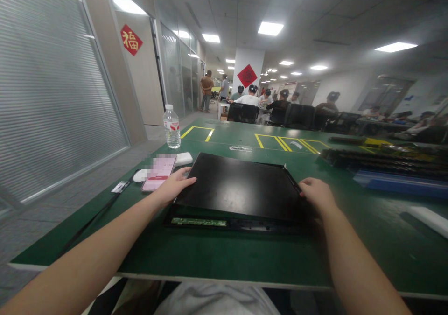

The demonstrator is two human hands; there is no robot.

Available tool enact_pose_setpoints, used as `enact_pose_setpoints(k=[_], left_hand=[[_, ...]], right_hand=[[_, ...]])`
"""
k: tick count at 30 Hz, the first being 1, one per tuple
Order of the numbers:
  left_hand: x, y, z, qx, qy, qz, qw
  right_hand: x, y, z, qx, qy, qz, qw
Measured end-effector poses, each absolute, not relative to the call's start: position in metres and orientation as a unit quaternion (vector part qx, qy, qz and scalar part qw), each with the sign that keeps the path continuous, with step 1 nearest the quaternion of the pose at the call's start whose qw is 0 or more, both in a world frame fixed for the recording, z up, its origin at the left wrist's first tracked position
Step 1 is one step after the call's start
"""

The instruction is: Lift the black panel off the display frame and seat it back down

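A black display panel (238, 184) lies in front of me on the green table, its surface glossy. Along its near side runs a black frame edge with a narrow green circuit board (199, 222) showing. My left hand (176, 184) grips the panel's left edge, thumb on top and the other fingers mostly hidden beneath. At the right edge, my right hand (318, 193) is closed with its fingertips against a thin dark strip of the frame (292, 178). What lies under the panel is hidden.
Left of the panel are a phone (159, 172), a white case (184, 158), a white mouse-like object (140, 176), a black strap (101, 212) and a water bottle (171, 127). Dark strips (371, 163), a blue piece (402, 184) and a white bar (430, 221) lie right. Several people sit beyond.
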State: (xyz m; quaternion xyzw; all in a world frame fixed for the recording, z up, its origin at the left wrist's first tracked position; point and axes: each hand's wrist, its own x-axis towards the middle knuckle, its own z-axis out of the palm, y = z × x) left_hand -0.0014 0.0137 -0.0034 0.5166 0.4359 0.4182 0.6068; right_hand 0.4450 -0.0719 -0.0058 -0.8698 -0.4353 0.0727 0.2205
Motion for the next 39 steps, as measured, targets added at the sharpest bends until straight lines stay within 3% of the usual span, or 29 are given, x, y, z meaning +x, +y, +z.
enact_pose_setpoints(k=[14, 26, 39], left_hand=[[0.001, 0.011, 0.003, 0.509, 0.405, 0.458, 0.606], [-0.008, 0.027, -0.012, 0.627, 0.504, 0.45, 0.387], [-0.015, 0.043, -0.032, 0.693, 0.526, 0.369, 0.329]], right_hand=[[0.453, -0.07, -0.013, -0.863, -0.427, 0.095, 0.251], [0.452, -0.07, -0.012, -0.867, -0.413, 0.102, 0.259], [0.453, -0.07, -0.013, -0.858, -0.414, 0.114, 0.283]])
